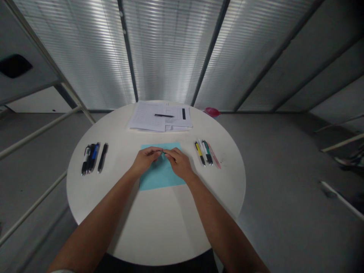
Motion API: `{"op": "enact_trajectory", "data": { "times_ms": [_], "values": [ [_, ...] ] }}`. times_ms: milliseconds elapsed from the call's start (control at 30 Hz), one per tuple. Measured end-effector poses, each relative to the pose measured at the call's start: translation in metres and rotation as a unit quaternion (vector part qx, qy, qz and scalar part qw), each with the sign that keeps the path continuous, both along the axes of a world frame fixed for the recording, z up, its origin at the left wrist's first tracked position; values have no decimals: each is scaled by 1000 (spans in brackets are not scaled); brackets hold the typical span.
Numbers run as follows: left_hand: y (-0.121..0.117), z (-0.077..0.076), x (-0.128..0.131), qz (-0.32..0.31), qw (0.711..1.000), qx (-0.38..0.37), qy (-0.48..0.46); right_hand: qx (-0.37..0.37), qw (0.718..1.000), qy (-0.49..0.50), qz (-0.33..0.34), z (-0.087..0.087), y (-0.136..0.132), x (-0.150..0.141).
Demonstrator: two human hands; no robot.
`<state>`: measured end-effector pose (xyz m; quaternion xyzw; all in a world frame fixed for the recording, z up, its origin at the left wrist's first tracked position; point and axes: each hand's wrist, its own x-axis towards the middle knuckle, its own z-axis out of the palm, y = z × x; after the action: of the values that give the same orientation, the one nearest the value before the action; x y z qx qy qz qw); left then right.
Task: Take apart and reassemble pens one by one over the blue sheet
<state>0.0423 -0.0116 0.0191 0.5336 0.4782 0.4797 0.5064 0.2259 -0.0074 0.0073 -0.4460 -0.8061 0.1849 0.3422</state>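
Left hand [146,159] and right hand [181,164] meet over a blue sheet [160,179], fingertips of both pinching a small dark item [162,152]. Fingers cover most of it; I cannot identify it. Right hand also masks part of the sheet. Left-side pens [90,158] overlap, count uncertain. Print on the papers [148,118]: illegible from here.

Papers [146,116] lie near the far edge of the white table [159,227]. Beyond rises a ribbed wall [167,57] with dark bars [127,49]; a red object [212,112] shows past the table's edge. Pale rails [40,132] stand left, above grey floor [284,170].
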Motion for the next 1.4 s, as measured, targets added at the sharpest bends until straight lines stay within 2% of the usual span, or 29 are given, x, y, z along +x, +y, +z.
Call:
{"op": "enact_trajectory", "data": {
  "times_ms": [133, 400, 567, 767, 1000, 1200, 1400],
  "values": [
    [1, -2, 0, 9, 1000, -3, -21, 0, 1000, -5, -12, 0, 0, 0],
    [0, 0, 2, -8, 1000, -10, 3, 2, 1000, -12, -5, -1, 0, -1],
    [1, 0, 1, 12, 1000, -10, -11, 3, 1000, -9, -11, -2, 0, 0],
    [1, -4, 1, -12, 999, 5, 32, 2, 1000, -11, -5, -2, 0, -1],
    [1, 0, 0, 19, 1000, -22, 3, 5, 1000, -10, -11, -1, 0, 0],
    [2, -6, 0, -14, 999, 15, 39, 4, 1000, -20, -6, -1, -1, -1],
    [1, -6, 0, -3, 999, 28, 41, 4, 1000, -6, -2, -1, -1, -3]
  ]
}}
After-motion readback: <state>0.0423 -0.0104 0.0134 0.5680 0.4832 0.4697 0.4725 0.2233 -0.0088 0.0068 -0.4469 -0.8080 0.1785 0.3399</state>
